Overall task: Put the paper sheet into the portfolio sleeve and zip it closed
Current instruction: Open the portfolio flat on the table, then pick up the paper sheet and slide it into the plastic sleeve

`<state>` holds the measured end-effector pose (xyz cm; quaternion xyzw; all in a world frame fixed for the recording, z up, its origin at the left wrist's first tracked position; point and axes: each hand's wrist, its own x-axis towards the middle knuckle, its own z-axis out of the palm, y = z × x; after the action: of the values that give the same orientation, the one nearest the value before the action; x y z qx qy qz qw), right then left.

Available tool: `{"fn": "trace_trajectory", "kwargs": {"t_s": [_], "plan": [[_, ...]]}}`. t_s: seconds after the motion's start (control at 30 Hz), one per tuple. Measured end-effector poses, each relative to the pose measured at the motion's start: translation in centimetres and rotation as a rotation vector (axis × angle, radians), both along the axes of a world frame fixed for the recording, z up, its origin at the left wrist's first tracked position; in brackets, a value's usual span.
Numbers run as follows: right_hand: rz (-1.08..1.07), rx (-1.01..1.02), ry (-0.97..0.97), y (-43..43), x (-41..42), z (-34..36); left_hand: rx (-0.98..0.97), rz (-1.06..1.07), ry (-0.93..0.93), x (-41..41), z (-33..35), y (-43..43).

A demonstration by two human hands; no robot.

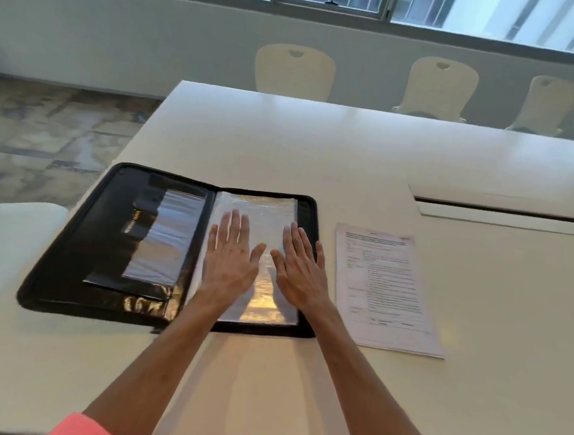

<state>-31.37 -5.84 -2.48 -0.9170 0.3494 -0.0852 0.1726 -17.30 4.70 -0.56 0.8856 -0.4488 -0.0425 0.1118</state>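
Paper sheet: light, limp, best pinched at one edge. Clear sleeve: slippery, pressed flat under left hand and right hand, both spread open, nothing grasped.

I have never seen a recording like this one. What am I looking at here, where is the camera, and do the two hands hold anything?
There is no machine here: a person works with bare hands. The single picture comes from a camera worn on the person's head, looking forward and down. On the white table lies a black zip portfolio, opened flat, with clear plastic sleeves on its right half. The left hand and right hand lie flat and open on those sleeves, holding nothing. The printed paper sheet lies on the table to the right of the portfolio, not yet inside. Pale chairs stand behind the table.
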Motion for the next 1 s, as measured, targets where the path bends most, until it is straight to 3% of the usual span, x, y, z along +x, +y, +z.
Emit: {"fn": "trace_trajectory", "kwargs": {"t_s": [0.5,0.73,1.0], "plan": [[-0.314,-0.009,0.02,-9.4,-15.4,0.0,0.05,-0.256,0.016,-13.8,-1.4,-10.7],[-0.71,-0.083,0.005,-11.4,-17.7,1.5,0.089,-0.287,0.016,-15.3,-1.7,-12.0],[-0.861,0.05,0.018,-12.2,-17.5,2.1,0.066,-0.292,0.047,-15.5,-3.1,-11.9]]}}
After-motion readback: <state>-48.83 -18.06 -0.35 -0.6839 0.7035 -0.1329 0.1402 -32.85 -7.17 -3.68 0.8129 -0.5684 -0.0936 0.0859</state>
